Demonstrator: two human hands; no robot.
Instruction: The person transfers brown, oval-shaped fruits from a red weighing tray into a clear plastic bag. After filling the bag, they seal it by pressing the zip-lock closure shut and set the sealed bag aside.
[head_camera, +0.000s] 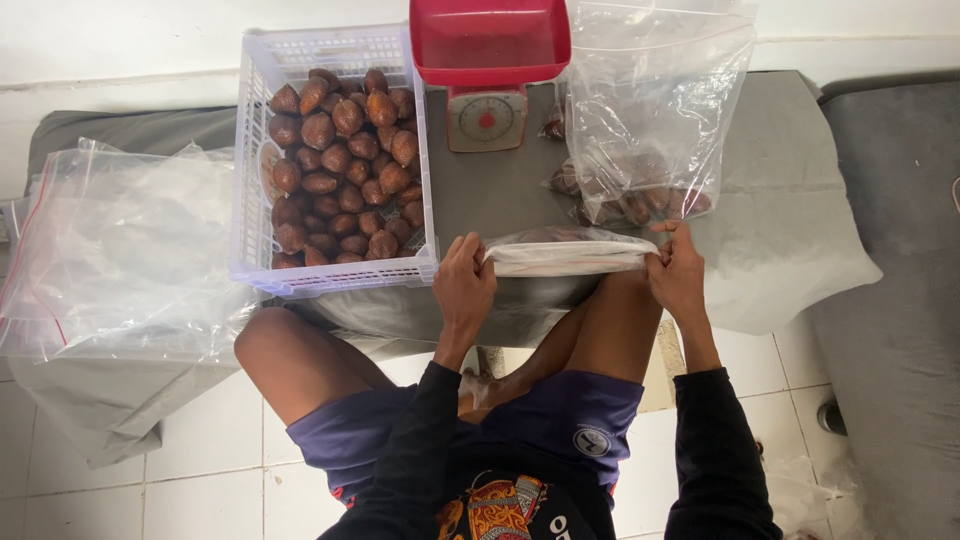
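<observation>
Both hands are stretching the mouth of a clear plastic bag at the near edge of the grey worktop (770, 190).

Taking the white crate (250, 150) of brown scaly fruit (345, 165) as landmark: a heap of empty bags (120, 250) is lying to its left; the red-panned scale (488, 70) is standing just right of it; the filled bag (650, 110) is standing beyond the scale; the bag in hand (570, 252) is lying at its near right corner; left hand (463, 285) and right hand (678, 272) are pinching its rim, fingers clamped; judging by this, sealing is in hand, calling for pressing along the strip.
</observation>
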